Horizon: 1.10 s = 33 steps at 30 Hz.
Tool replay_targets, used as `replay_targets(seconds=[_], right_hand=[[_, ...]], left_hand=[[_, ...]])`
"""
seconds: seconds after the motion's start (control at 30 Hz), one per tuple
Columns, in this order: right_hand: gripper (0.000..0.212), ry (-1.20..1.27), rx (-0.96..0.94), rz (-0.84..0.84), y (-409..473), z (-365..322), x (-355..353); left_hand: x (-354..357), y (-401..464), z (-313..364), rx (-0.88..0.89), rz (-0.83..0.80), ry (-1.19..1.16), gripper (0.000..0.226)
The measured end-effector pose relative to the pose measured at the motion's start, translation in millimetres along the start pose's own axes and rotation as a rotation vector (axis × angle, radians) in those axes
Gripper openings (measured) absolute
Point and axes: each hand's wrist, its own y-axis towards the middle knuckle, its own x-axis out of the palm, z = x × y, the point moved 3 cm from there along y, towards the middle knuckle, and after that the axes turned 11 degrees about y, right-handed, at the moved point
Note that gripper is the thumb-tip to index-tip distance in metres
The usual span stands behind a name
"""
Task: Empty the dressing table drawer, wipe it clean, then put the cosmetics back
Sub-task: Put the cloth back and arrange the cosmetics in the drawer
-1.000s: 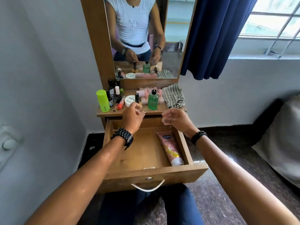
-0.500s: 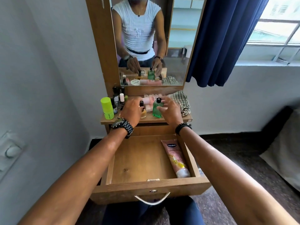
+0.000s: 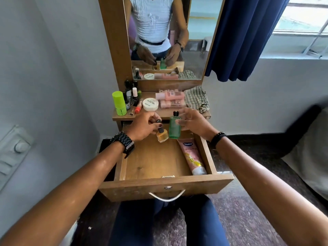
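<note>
The wooden drawer (image 3: pixel 166 186) stands pulled out below the dressing table top (image 3: pixel 122 117). A pink tube (image 3: pixel 192 158) lies along the drawer's right side. My left hand (image 3: pixel 143 127) pinches the black cap of a small yellow bottle (image 3: pixel 162 135), held over the drawer's back edge. My right hand (image 3: pixel 192 122) grips a green bottle with a black cap (image 3: pixel 174 128), upright beside the yellow one. On the table top remain a lime green container (image 3: pixel 119 103), several small dark bottles (image 3: pixel 131 96), a white round jar (image 3: pixel 150 104), pink boxes (image 3: pixel 170 99) and a checked cloth (image 3: pixel 196 99).
A mirror (image 3: pixel 168 38) rises behind the table top. A blue curtain (image 3: pixel 243 36) hangs at the right by a window. A grey wall with a switch plate (image 3: pixel 16 151) is at the left. A cushion (image 3: pixel 308 155) lies at the far right on the dark floor.
Both hands took hold of bottles on the table top and have carried them back toward me, over the open drawer. The view has tilted slightly downward.
</note>
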Motion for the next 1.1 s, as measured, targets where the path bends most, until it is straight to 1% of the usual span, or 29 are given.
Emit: replay_targets(seconds=[0.07,0.13,0.2,0.27,0.37,0.47,0.57,0.63,0.7,0.87,0.97,1.1], right_hand=[[0.024,0.015,0.087,-0.067,-11,13,7],[0.025,-0.033,0.181,-0.123,-22,26,15],[0.030,-0.118,0.264,-0.175,-29,41,23],[0.035,-0.230,0.334,-0.220,-32,53,31],[0.043,-0.389,0.413,-0.276,-34,63,38],[0.049,-0.546,0.443,-0.302,-32,69,38],[0.042,-0.578,0.457,-0.303,-30,72,36],[0.040,-0.666,0.449,-0.335,-29,73,35],[0.039,-0.767,0.409,-0.344,-28,75,36],[0.035,-0.923,0.273,-0.286,-25,76,38],[0.041,-0.965,0.268,-0.290,-25,78,37],[0.048,-0.982,0.265,-0.305,-24,83,35]], left_hand=[[11,-9,-13,-0.071,-0.108,-0.045,0.008],[25,-17,-25,-0.145,-0.190,-0.083,0.008],[40,-22,-34,-0.220,-0.282,-0.104,0.008],[57,-25,-41,-0.336,-0.377,-0.123,0.008],[77,-24,-50,-0.452,-0.445,-0.147,0.017],[91,-24,-53,-0.501,-0.457,-0.177,0.020],[102,-26,-52,-0.553,-0.471,-0.206,0.022],[108,-27,-52,-0.574,-0.474,-0.213,0.021],[112,-27,-54,-0.588,-0.458,-0.217,0.020],[118,-26,-61,-0.594,-0.374,-0.217,0.025],[119,-26,-61,-0.594,-0.334,-0.197,0.028],[119,-29,-61,-0.592,-0.352,-0.158,0.023]])
